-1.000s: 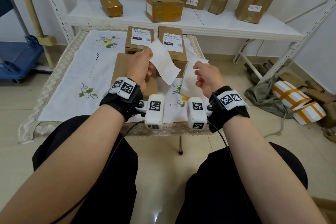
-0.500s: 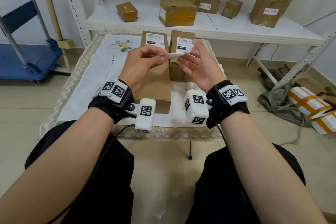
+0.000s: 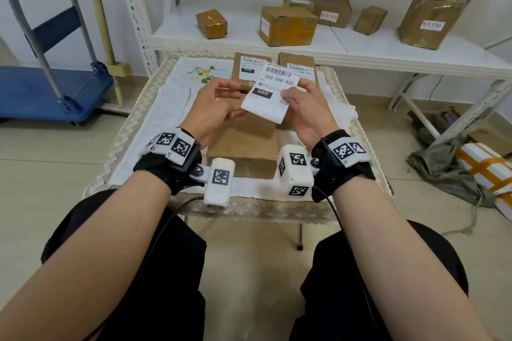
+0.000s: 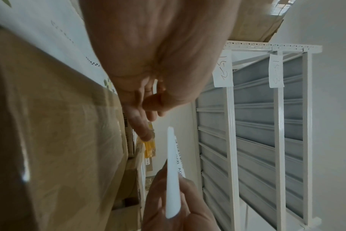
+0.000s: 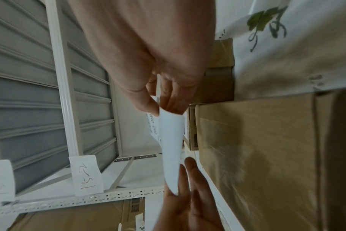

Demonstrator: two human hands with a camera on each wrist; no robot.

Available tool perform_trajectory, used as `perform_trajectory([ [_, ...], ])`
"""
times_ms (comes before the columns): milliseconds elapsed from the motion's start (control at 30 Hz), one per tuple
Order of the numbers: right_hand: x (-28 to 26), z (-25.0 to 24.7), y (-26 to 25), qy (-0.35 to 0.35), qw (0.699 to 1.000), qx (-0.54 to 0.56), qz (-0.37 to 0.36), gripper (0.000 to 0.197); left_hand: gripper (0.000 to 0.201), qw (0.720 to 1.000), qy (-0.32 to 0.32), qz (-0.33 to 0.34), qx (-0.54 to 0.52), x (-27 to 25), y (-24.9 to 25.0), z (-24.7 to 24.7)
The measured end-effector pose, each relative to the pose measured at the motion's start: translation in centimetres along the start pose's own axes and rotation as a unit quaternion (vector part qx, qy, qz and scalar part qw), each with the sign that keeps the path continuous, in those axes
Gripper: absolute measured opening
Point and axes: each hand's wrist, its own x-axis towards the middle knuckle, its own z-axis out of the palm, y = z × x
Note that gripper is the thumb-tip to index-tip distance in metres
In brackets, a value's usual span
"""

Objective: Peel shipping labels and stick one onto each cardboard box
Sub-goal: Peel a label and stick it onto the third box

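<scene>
I've got a label [image 3: 273, 91] up in the air, printed side facing me, hovering over the plain box [image 3: 243, 144] nearest me on the table [image 3: 166, 108]. My right hand [image 3: 307, 111] is pinching its right edge between thumb and fingers — the right wrist view shows that pinch clearly. My left hand [image 3: 213, 108] is close by the label's left edge with fingers loosely spread; from the left wrist view it looks apart from the paper and holding nothing, though the head view makes the gap hard to judge.

Two boxes further back, the left one [image 3: 250, 72] and the right one [image 3: 300, 69], already carry labels, so I reckon this one is meant for the bare box under my hands. Whether the backing is fully off I can't tell from here.

Step in hand, as I read it: label ready, about to be placed. Next I'd want the left fingers on the free edge to keep it flat, line it up square over the box top, set one edge down first — then smooth across so it doesn't crease or stick to itself.
</scene>
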Motion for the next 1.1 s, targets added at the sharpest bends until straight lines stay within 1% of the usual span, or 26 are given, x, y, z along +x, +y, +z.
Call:
perform_trajectory([
  [100, 0.1, 0.4, 0.6, -0.025, 0.999, -0.028, 0.011, 0.034, 0.021, 0.998, 0.03, -0.053, -0.027, 0.3, 0.2, -0.6],
  [133, 0.1, 0.5, 0.8, -0.033, 0.999, -0.038, 0.015, 0.033, 0.02, 0.997, 0.033, -0.062, -0.032, 0.3, 0.3, -0.7],
  [233, 0.0, 1.0, 1.3, -0.056, 0.997, -0.05, 0.023, 0.029, 0.025, 0.997, 0.033, -0.069, -0.018, 0.1, 0.4, -0.9],
  [300, -0.1, 1.2, 1.5, -0.068, 0.996, -0.052, 0.03, 0.027, 0.023, 0.997, 0.027, -0.071, 0.002, 0.0, 0.2, -1.0],
  [400, -0.3, 1.3, 1.8, -0.075, 0.994, -0.064, 0.039, 0.029, 0.025, 0.997, 0.014, -0.077, 0.019, -0.3, 0.0, -1.0],
  [533, -0.6, 1.4, 2.1, -0.077, 0.993, -0.076, 0.047, 0.035, 0.028, 0.996, 0.013, -0.081, 0.026, -0.5, 0.1, -0.9],
  [767, -0.6, 1.2, 2.5, -0.08, 0.99, -0.104, 0.045, 0.038, 0.03, 0.997, 0.02, -0.071, 0.038, -0.4, -0.2, -1.1],
  [867, -0.5, 1.2, 2.6, -0.087, 0.988, -0.118, 0.041, 0.04, 0.038, 0.997, 0.036, -0.048, 0.048, 0.0, -0.4, -1.4],
  [1000, 0.0, 1.2, 2.9, -0.089, 0.986, -0.139, 0.029, 0.049, 0.051, 0.995, 0.06, -0.026, 0.077, 0.3, -0.8, -1.7],
  [1100, 0.5, 1.2, 3.3, -0.069, 0.983, -0.17, 0.015, 0.056, 0.05, 0.993, 0.062, -0.015, 0.099, 0.4, -1.1, -1.6],
])
